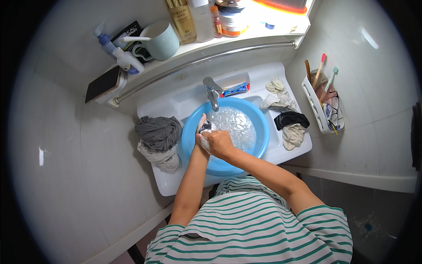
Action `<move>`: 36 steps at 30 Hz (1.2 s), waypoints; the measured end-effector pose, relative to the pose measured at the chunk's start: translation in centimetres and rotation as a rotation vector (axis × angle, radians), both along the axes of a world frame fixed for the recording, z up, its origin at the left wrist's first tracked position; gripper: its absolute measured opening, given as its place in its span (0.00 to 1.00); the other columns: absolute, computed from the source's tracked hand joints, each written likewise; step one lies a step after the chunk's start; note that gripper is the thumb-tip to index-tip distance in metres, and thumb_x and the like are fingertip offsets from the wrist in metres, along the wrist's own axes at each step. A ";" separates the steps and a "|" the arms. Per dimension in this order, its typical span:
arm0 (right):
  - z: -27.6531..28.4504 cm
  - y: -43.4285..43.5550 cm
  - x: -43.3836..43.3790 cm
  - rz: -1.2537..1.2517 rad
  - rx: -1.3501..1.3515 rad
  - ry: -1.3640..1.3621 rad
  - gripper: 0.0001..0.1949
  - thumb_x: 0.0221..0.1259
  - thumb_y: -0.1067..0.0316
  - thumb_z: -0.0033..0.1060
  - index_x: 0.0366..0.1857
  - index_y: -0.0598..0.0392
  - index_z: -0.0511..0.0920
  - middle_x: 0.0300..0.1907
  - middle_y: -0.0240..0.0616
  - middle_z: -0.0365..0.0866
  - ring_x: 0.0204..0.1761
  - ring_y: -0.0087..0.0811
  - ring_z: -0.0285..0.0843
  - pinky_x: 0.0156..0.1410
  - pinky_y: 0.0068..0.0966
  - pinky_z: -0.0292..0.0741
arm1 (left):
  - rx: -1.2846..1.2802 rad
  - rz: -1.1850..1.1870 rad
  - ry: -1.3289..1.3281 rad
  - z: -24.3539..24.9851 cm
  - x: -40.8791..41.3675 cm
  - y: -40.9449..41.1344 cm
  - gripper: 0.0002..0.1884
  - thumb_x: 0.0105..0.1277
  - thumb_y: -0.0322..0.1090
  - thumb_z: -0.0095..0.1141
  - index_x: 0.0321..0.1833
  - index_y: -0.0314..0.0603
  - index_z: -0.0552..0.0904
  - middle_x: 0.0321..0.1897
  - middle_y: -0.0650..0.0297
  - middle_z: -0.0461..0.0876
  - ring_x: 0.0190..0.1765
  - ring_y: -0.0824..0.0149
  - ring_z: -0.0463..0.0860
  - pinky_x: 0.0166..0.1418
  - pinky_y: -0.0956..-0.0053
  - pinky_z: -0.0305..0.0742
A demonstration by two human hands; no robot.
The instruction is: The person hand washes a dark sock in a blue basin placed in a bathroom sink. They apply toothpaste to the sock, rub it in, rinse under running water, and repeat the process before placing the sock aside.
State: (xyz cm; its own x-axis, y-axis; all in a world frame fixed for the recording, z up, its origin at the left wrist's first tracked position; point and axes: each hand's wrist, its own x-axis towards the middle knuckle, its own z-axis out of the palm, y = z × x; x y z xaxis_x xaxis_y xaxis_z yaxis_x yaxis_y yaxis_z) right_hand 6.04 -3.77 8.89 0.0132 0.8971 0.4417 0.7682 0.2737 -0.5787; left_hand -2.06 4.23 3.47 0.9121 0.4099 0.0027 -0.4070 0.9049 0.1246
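A blue plastic basin [265, 132] holding sudsy water stands in the white sink [293, 155], under the chrome faucet [212, 94]. Over the basin's left part, a soapy white-and-dark cloth [206, 126] is gripped between both hands. My left hand [199, 130] lies along its left side, thumb up, mostly covered by the other hand. My right hand [218, 142] is curled on the cloth from the right, with foam beside its fingers. How much cloth lies inside the hands is hidden.
Grey [158, 132] and pale [161, 158] wet clothes lie on the sink's left ledge. Several socks or small cloths [291, 122] lie on the right. A toothpaste tube [236, 89] is behind the basin. A metal rail [204, 61] and a shelf with a mug [160, 41] stand above; a toothbrush holder [318, 105] hangs right.
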 end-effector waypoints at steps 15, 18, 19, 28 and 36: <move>-1.5 4.6 4.0 -0.274 -0.098 0.074 0.18 0.59 0.56 0.48 0.15 0.55 0.76 0.15 0.49 0.74 0.20 0.50 0.75 0.26 0.41 0.71 | 0.002 0.341 0.606 1.5 4.1 -3.1 0.26 0.64 0.62 0.40 0.51 0.48 0.71 0.49 0.64 0.75 0.52 0.67 0.75 0.54 0.69 0.73; -1.0 2.5 2.5 -0.154 -0.046 0.066 0.14 0.55 0.58 0.53 0.16 0.54 0.76 0.15 0.50 0.74 0.19 0.48 0.75 0.25 0.40 0.70 | -0.092 0.323 0.368 -2.9 1.6 -1.8 0.24 0.64 0.60 0.43 0.49 0.47 0.72 0.48 0.61 0.75 0.51 0.60 0.75 0.56 0.60 0.71; -0.3 1.2 0.2 -0.061 0.010 0.093 0.13 0.55 0.58 0.54 0.16 0.53 0.76 0.15 0.49 0.74 0.19 0.48 0.75 0.24 0.39 0.70 | 0.197 0.415 0.115 -10.6 -2.0 0.1 0.23 0.63 0.58 0.44 0.48 0.47 0.72 0.46 0.60 0.76 0.50 0.56 0.76 0.57 0.55 0.69; -1.3 2.7 1.4 -0.170 -0.003 0.080 0.13 0.56 0.60 0.52 0.16 0.52 0.75 0.15 0.48 0.74 0.19 0.47 0.75 0.24 0.39 0.71 | 0.112 0.473 0.441 -3.3 0.7 -1.7 0.22 0.65 0.57 0.43 0.46 0.44 0.73 0.42 0.64 0.77 0.46 0.65 0.77 0.50 0.67 0.74; -4.0 4.9 5.6 -0.280 -0.255 0.267 0.20 0.60 0.54 0.48 0.19 0.59 0.78 0.19 0.54 0.76 0.25 0.52 0.76 0.31 0.43 0.71 | 0.058 0.390 0.846 3.2 2.5 -3.9 0.19 0.64 0.58 0.45 0.46 0.54 0.76 0.34 0.72 0.79 0.35 0.74 0.78 0.32 0.81 0.71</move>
State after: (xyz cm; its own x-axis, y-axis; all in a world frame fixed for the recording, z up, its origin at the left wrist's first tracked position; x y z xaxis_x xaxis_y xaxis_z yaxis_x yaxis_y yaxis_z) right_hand 11.63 1.15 4.86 0.3541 0.9221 0.1561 0.6072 -0.0998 -0.7882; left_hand 0.47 0.36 6.67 0.4181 0.7075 -0.5698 -0.4339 0.7066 0.5589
